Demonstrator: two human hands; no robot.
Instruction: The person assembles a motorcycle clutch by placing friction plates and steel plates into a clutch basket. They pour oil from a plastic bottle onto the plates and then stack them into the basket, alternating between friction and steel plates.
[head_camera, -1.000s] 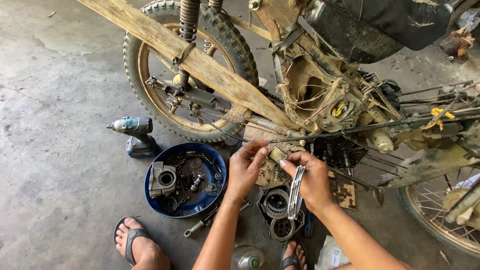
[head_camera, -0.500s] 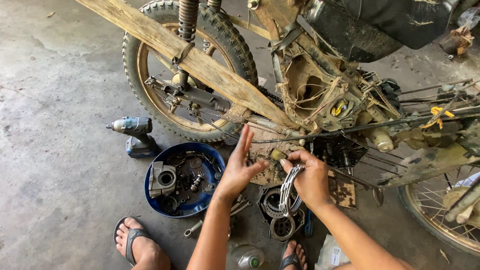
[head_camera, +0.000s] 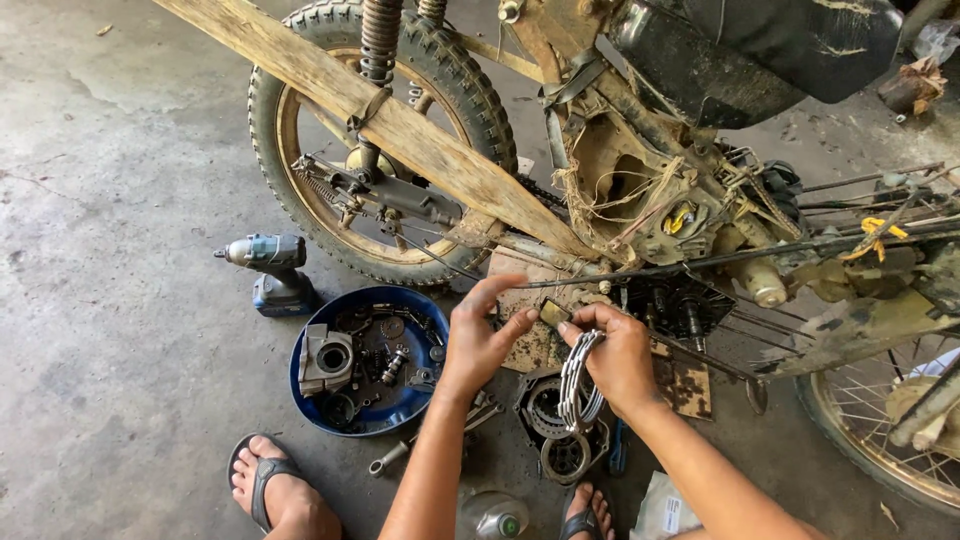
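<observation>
- Right hand (head_camera: 615, 362) closed around a stack of thin metal rings (head_camera: 578, 385), the bundle hanging below the fist, over the floor in front of the engine.
- Left hand (head_camera: 478, 335) open, fingers spread and extended, empty as far as I can see; its fingertips sit just beside the top of the ring stack and a small square piece (head_camera: 553, 313) at the right thumb.
- Judgement: to separate one ring cleanly, keep the stack pinched at its top edge and peel from the outer side, so the rest stay in order and nothing drops.
- Directly under the hands, a round dark engine cover (head_camera: 545, 410) lies on the floor with a smaller ring-shaped part (head_camera: 566, 458) touching it; a dropped ring would likely land among these.
- Blue round tray (head_camera: 305, 395) to the left holds greasy small parts and a grey housing (head_camera: 325, 358).
- Cordless impact driver (head_camera: 272, 268) stands on the concrete, well apart from the hands.
- Motorcycle (head_camera: 640, 200) lies tilted; wooden plank (head_camera: 400, 125) runs across its rear wheel (head_camera: 370, 140).
- Open engine side (head_camera: 675, 300) sits just beyond the right hand; loose wires and spokes crowd that reach.
- Wrench (head_camera: 395, 457) on the floor near the left forearm; sandalled foot (head_camera: 275, 490) close by.
</observation>
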